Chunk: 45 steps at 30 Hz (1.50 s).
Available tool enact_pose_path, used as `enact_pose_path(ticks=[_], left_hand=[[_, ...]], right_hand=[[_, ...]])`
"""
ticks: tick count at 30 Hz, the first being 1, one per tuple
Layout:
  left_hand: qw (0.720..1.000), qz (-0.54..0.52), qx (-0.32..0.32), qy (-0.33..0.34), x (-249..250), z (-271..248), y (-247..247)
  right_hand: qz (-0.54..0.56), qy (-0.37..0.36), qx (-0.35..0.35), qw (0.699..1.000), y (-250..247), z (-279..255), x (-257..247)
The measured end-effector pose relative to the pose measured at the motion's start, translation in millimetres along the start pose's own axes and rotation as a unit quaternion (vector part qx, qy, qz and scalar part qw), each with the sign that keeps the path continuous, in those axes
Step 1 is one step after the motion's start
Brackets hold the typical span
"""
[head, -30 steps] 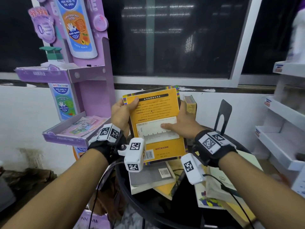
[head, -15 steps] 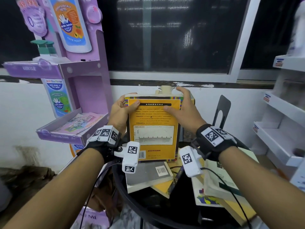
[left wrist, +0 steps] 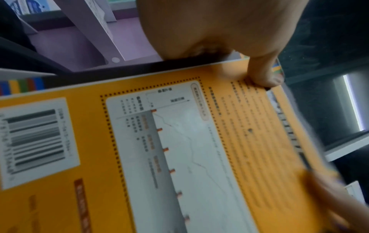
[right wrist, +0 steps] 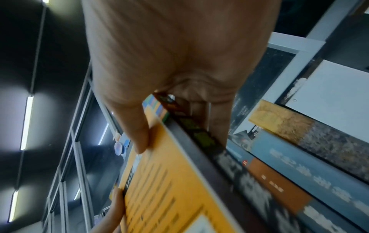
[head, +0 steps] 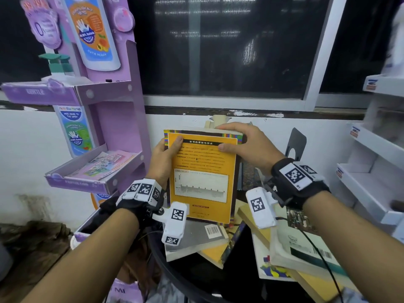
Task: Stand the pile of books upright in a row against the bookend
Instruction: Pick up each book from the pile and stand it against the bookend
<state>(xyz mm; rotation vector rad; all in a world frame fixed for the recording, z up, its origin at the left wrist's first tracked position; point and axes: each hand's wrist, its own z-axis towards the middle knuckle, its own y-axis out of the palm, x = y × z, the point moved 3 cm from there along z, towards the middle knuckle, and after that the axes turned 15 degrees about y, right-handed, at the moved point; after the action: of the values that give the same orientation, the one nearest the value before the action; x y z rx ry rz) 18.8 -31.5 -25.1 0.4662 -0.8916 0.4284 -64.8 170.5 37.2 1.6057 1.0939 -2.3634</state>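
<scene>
Books lie in a loose pile (head: 218, 243) on the round black table (head: 175, 274) just below both wrists, while one orange book (head: 203, 178) stands upright between the two hands, its back cover with a chart and a barcode facing the person. The left hand (head: 162, 159) grips the book's left edge near the top, thumb (left wrist: 261, 75) pressed flat on the cover and the other fingers hidden behind it. The right hand (head: 244, 143) pinches the top right corner: its thumb (right wrist: 137, 134) lies on the cover and its fingers curl over the top edge, reaching behind the book. Just behind the orange book, past the right hand's fingers, other books (right wrist: 299, 157) already stand upright with their spines side by side; whether the orange one touches them cannot be told. The black bookend (head: 295, 145) rises to the right of the right hand, beyond the right wrist. More books (head: 301, 254) lie flat under the right forearm. A purple cardboard display stand (head: 105, 101) with leaflets in its tray stands to the left of the left hand, and white shelves (head: 371, 182) stand to the right of the right arm
</scene>
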Motion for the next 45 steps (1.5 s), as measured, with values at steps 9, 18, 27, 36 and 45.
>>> enact_pose_path(ticks=[9, 18, 27, 36, 45], left_hand=[[0.999, -0.012, -0.036, -0.018, -4, 4, -1], [0.997, 0.065, -0.05, -0.004, -1, 2, 6], [0.996, 0.075, -0.055, -0.014, 9, -4, 9], [0.989, 0.111, -0.099, -0.023, 15, 2, 1], [0.976, 0.164, -0.136, 0.044, 23, 17, 35]], right_hand=[[-0.159, -0.002, -0.047, 0.986, 10, -14, -34], [-0.176, 0.029, -0.051, 0.983, 10, -20, -33], [-0.165, 0.025, -0.032, 0.985, 11, -32, -33], [-0.151, 0.011, 0.009, 0.988, 8, -37, -44], [-0.165, 0.052, 0.085, 0.981, -48, -41, -44]])
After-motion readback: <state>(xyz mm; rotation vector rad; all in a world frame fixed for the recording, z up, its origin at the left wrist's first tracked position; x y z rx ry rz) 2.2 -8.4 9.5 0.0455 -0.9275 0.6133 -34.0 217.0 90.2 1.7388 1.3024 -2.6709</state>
